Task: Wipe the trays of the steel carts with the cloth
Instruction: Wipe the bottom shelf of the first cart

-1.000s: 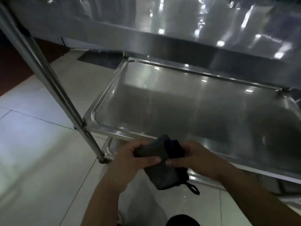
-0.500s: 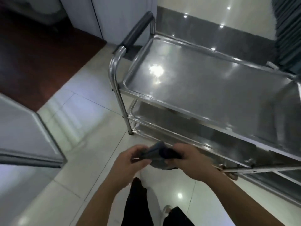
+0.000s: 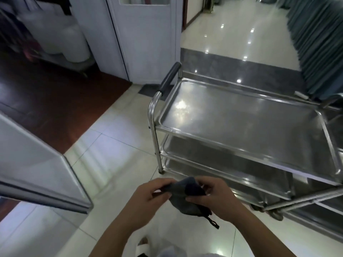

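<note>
Holding the dark cloth (image 3: 182, 193) bunched between my left hand (image 3: 148, 198) and right hand (image 3: 216, 196), fingers pinching its folds, I stand just short of the steel cart (image 3: 241, 138). Badly folded, it may slip or drag its dangling loop (image 3: 213, 222) across the top tray (image 3: 332, 145). Lower trays sit mostly hidden; the cart's right end is cut off.

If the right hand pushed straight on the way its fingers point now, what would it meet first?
The right hand points left across the body, its fingers pinching the cloth. Going on, it would press through the cloth into the left hand, not the cart's trays. Depth is only roughly judged.
</note>
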